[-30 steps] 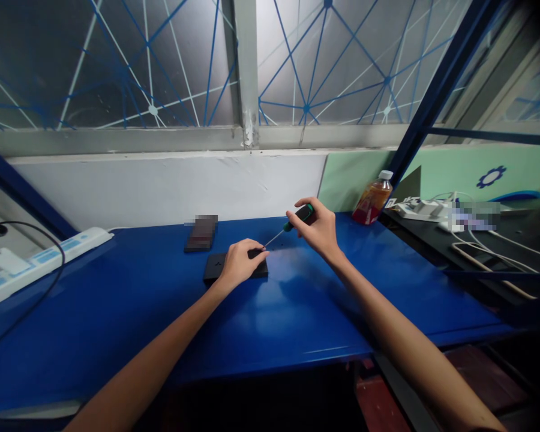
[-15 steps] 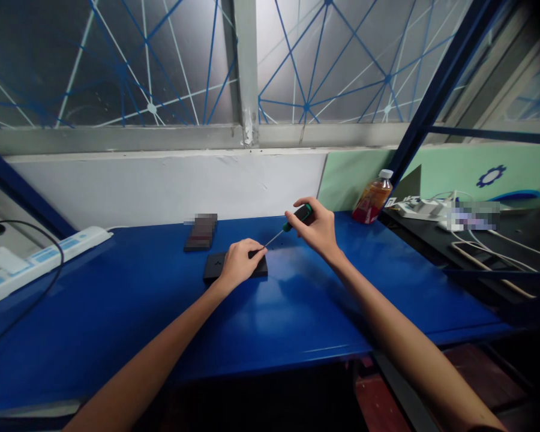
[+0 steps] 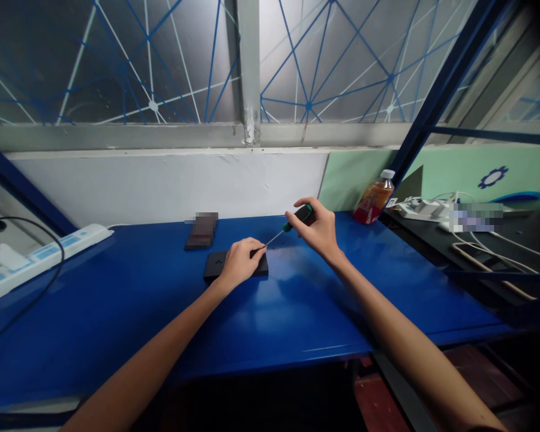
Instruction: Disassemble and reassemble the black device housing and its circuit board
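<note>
My right hand [image 3: 317, 225] is closed round the black and green handle of a screwdriver [image 3: 275, 237]. Its thin shaft slants down to the left, and the tip meets the fingertips of my left hand [image 3: 242, 261]. Those left fingers are pinched together at the tip; whatever small thing they may hold there is hidden. Beneath the left hand lies a flat black box [image 3: 215, 261] with a small mark on its top, partly covered by the hand and wrist. A few tiny dark specks [image 3: 282, 243] lie on the blue table just right of the tip.
A dark, pixel-blurred flat object [image 3: 202, 231] lies behind the box on the blue table [image 3: 130, 300]. A white power strip [image 3: 49, 258] with a black cable runs along the left. Back right stands a drink bottle [image 3: 374, 198]; white cables [image 3: 499, 258] spread over a black surface beyond.
Both hands, the screwdriver and the box keep almost the same position. The whole view has shifted very slightly.
</note>
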Motion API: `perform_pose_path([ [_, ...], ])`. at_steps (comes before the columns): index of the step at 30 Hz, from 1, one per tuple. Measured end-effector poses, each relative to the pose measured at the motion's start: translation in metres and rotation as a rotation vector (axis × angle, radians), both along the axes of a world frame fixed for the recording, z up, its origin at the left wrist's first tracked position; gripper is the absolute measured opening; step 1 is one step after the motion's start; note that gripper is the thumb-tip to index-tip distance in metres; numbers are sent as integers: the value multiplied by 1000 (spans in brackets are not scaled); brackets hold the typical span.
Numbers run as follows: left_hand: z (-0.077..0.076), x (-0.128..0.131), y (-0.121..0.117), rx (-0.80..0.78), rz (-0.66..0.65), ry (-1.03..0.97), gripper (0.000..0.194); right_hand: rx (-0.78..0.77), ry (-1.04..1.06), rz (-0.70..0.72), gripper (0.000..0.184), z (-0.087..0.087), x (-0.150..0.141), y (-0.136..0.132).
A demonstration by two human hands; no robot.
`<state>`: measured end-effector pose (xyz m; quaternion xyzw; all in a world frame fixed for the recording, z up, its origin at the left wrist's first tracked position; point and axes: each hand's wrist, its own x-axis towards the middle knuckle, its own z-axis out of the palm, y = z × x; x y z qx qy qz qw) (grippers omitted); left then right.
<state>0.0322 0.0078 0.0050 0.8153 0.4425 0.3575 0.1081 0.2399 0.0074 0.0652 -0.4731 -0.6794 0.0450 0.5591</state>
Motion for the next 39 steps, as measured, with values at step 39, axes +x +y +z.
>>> perform_pose_path([
  [39,28,-17,-1,-289,-139,231,92,56,-23,-34,24,1,0,0],
])
